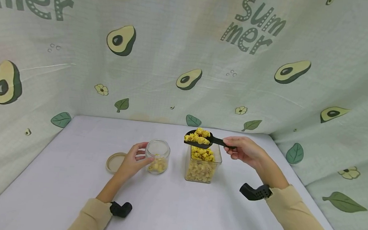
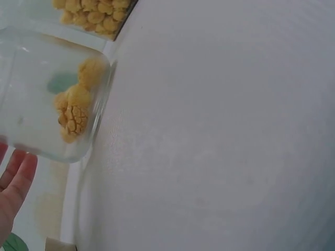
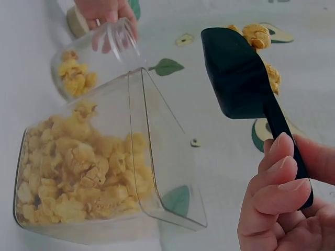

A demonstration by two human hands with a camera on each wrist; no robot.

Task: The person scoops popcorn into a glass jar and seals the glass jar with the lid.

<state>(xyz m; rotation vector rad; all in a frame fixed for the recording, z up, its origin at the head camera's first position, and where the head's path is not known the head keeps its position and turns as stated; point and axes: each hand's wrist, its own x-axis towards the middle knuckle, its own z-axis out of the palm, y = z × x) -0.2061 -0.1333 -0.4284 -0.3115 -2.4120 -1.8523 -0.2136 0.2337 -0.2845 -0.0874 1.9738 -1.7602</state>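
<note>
A black scoop [image 1: 198, 144] heaped with yellow popcorn [image 1: 198, 136] is above a clear square container [image 1: 187, 171]. My right hand [image 1: 244, 150] pinches its handle between thumb and fingers, as the right wrist view shows closely. Popcorn [image 3: 78, 172] fills much of the container. To its left stands a round clear jar [image 1: 158, 149], lidless, with a few popcorn pieces [image 2: 74, 107] at the bottom. My left hand [image 1: 137, 159] grips the jar, thumb at the near side and fingers round the left and far sides.
A round lid [image 1: 115, 162] with a pale rim lies on the white table [image 1: 171, 212], left of the jar and partly behind my left hand. A cloth [image 1: 159, 103] printed with avocados and leaves hangs behind the table and along its sides.
</note>
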